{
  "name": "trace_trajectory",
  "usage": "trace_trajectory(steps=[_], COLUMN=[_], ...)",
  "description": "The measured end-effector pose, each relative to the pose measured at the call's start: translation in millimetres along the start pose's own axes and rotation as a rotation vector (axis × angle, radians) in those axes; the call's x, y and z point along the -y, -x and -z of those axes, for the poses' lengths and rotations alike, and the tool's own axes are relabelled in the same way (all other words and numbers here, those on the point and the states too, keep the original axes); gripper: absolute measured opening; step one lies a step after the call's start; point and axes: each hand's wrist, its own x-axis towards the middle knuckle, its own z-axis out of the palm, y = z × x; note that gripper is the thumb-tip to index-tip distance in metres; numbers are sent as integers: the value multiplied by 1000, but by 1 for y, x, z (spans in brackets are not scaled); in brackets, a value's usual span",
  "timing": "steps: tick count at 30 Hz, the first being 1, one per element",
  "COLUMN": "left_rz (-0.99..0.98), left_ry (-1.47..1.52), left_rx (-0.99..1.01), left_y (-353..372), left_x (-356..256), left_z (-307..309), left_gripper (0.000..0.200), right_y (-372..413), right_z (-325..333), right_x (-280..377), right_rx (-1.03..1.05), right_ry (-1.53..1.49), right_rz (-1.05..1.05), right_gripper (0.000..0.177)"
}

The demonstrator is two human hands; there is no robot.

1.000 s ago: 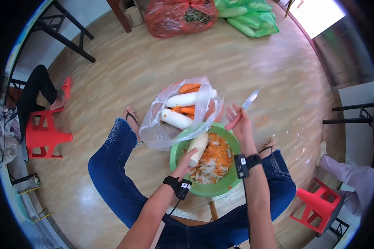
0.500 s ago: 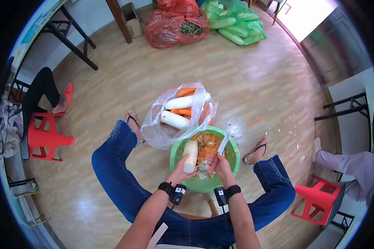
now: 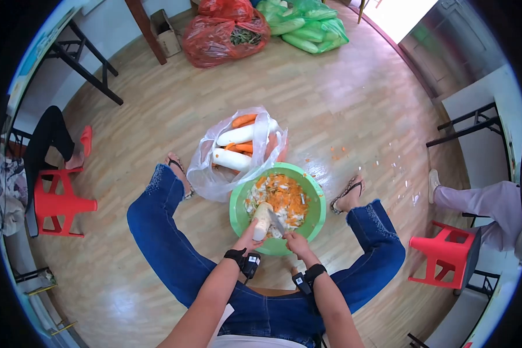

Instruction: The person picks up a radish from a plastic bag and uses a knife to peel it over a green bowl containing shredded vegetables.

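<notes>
A white radish (image 3: pixel 262 219) is in my left hand (image 3: pixel 247 239), tilted over the near left part of a green basin (image 3: pixel 315 223). My right hand (image 3: pixel 296 244) is closed around the handle of a knife (image 3: pixel 277 223), whose blade lies close beside the radish. Orange and white peelings (image 3: pixel 282 196) fill much of the basin. Behind it, an open clear plastic bag (image 3: pixel 201 173) holds white radishes (image 3: pixel 235 136) and carrots (image 3: pixel 244 120).
Red stools (image 3: pixel 62 203) stand left and right, each near a seated person's leg. At the back are a red bag (image 3: pixel 220 40) with greens and green bags (image 3: pixel 314 32) of pale vegetables. Scraps (image 3: pixel 343 149) dot the floor right of the clear bag.
The knife has swung from pointing up, away from the radish, to lying beside it. My right hand has moved toward me and left. The whole view has shifted slightly.
</notes>
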Motion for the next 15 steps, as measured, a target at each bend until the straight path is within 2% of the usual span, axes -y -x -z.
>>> trace_trajectory(steps=[1,3,6,10,12,13,15], left_rz=[1,16,-40,-26,-31,-21,-51], left_ry=[-2,136,163,143,86,87,62], left_rx=[-2,-24,12,28,37,35,96], left_y=[-1,1,6,5,7,9,10], left_x=[-1,-7,-9,-5,-2,-1,-5], left_z=[1,3,6,14,13,10,7], left_gripper=[58,57,57,56,56,56,60], right_y=[-4,-12,-24,-26,-24,-28,-39], right_z=[-4,-13,-22,-25,-25,-25,-25], right_x=[-2,1,8,20,25,22,17], right_rx=[1,-26,-20,38,-99,-95,-204], right_ry=[-3,5,92,138,280,279,328], right_rz=[-1,195,271,238,242,233,73], right_gripper=[31,35,37,38,40,40,42])
